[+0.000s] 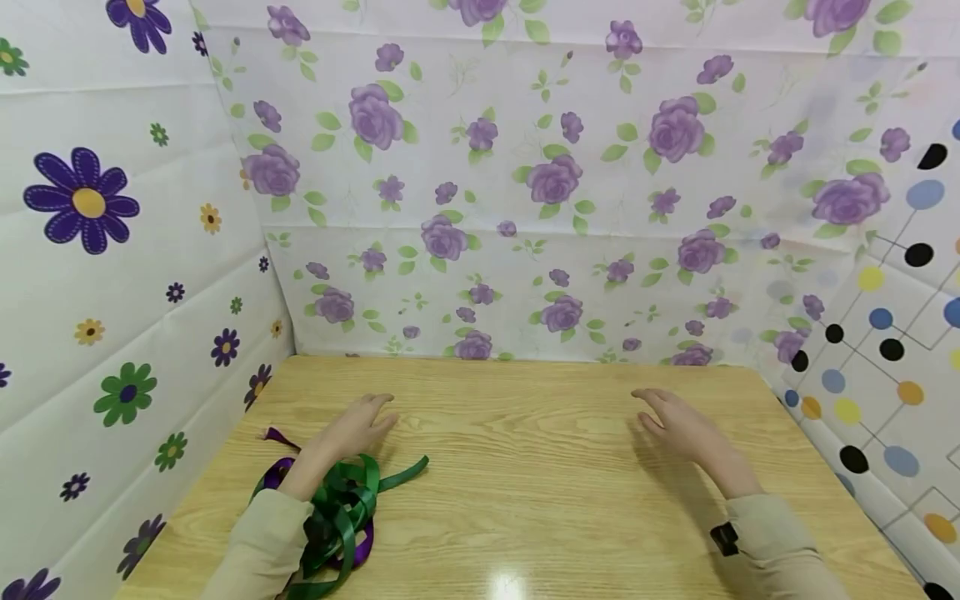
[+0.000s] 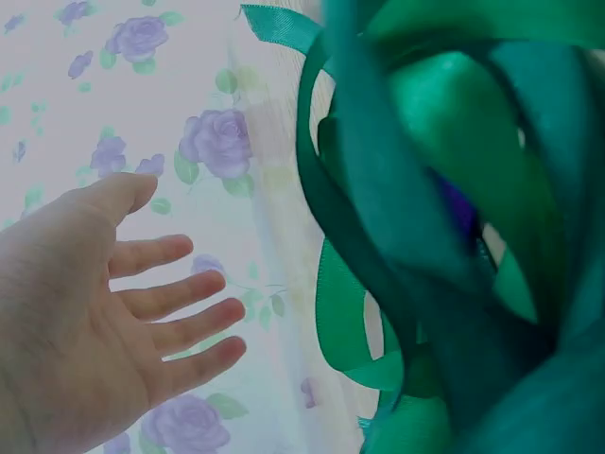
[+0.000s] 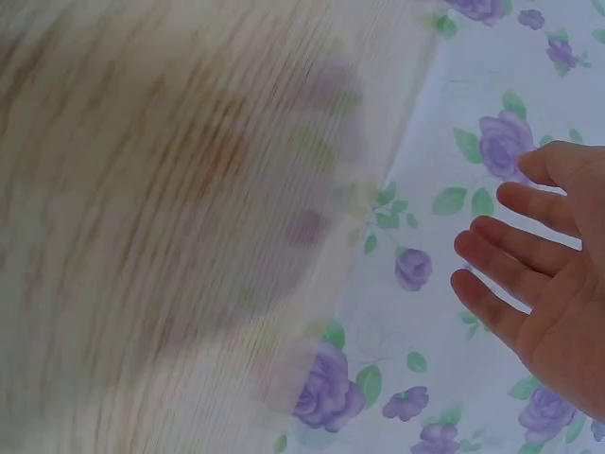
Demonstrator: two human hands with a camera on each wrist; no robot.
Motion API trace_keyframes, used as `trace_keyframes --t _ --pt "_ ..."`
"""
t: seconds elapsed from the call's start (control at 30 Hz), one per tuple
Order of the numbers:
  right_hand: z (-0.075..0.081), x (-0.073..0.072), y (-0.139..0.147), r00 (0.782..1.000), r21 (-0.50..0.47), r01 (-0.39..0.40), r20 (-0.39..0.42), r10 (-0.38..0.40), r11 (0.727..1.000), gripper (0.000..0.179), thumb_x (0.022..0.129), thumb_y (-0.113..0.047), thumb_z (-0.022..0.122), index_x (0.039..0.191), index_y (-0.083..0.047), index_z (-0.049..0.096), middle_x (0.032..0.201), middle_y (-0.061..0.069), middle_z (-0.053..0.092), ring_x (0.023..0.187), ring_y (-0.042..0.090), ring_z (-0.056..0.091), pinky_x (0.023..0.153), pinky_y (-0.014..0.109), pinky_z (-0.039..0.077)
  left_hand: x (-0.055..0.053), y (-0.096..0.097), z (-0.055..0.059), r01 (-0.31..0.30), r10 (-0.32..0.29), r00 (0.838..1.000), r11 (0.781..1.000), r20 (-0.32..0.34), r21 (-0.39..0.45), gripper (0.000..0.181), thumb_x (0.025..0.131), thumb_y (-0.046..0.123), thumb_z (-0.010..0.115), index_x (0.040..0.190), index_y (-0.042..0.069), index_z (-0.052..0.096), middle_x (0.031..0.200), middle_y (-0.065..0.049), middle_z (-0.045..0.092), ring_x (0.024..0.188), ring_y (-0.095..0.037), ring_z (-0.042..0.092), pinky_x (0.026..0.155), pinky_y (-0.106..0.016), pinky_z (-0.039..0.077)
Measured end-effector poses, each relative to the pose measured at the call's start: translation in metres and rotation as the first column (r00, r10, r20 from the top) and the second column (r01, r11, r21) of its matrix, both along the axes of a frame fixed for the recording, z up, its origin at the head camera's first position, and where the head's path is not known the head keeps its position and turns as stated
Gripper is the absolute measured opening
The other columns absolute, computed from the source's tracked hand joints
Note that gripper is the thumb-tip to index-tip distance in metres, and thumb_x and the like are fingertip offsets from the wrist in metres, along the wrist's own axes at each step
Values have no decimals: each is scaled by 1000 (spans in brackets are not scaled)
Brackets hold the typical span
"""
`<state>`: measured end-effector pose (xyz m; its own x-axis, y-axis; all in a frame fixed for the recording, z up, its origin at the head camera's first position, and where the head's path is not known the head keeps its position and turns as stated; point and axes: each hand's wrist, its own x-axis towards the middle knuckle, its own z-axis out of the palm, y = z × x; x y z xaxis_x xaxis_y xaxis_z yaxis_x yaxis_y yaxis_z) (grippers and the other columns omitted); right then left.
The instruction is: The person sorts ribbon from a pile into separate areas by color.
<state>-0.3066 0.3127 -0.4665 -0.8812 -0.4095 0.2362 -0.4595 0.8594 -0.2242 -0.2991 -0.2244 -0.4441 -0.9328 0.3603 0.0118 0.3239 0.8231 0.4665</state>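
Note:
A loose heap of green ribbon (image 1: 347, 512) lies at the left of the wooden table, with purple ribbon (image 1: 364, 546) tangled among its loops. Above and just beyond the heap is my left hand (image 1: 356, 429), fingers extended and nothing in them. Its spread fingers show clearly in the left wrist view, beside the large green loops (image 2: 473, 142). My right hand (image 1: 681, 425) hovers over the right part of the table, holding nothing. In the right wrist view its fingers are relaxed and slightly bent.
The light wooden table (image 1: 510, 467) reaches back to a rose-patterned cloth (image 1: 517, 275). A daisy-patterned cloth (image 1: 150, 350) borders the left side and a dotted cloth (image 1: 885, 392) the right. One green ribbon end (image 1: 408, 473) sticks out toward the table's middle.

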Motion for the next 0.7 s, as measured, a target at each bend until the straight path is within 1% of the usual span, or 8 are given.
trace_keyframes --t 0.17,0.2,0.27,0.43,0.6,0.7 --pt "-2 -4 -6 999 -21 -24 -35 23 999 37 98 -16 56 132 0 52 129 25 57 118 44 54 94 55 47 0 -1 -4 9 -10 1000 1000 1 25 51 104 30 45 142 -3 40 141 -30 44 127 -47 45 101 -57 40" --pt "-2 -5 -8 999 -26 -29 -42 28 999 36 98 -15 56 131 0 53 128 25 58 118 44 55 94 55 47 0 -1 -4 12 -12 1000 1000 -5 28 50 104 30 45 141 -3 41 140 -29 45 127 -46 46 101 -57 41" --pt "-3 -6 -10 998 -33 -39 -52 37 999 35 97 -14 57 128 1 55 126 25 60 116 43 57 93 54 48 0 -1 -6 35 -34 999 999 -33 29 48 104 29 45 139 -3 44 138 -28 48 126 -45 47 100 -56 42" --pt "-2 -8 -16 999 -72 -35 -24 34 997 34 97 -13 57 127 2 57 124 23 62 108 38 62 86 49 53 0 0 -6 79 -76 995 996 -62 50 40 103 23 46 133 -3 52 133 -24 54 122 -42 52 97 -53 45" --pt "-1 -9 -24 999 -104 -47 1 47 994 32 98 -15 56 126 0 60 121 20 64 103 33 65 83 48 54 2 -1 -2 87 -85 996 991 -25 101 31 103 16 46 127 -1 58 125 -20 61 111 -37 59 91 -49 50" --pt "1 -9 -29 998 -114 -59 3 59 992 30 98 -16 56 124 -1 62 120 18 66 103 32 65 84 47 53 1 -1 0 87 -86 996 991 -16 102 29 102 15 47 124 1 61 121 -18 64 107 -33 60 87 -46 51"
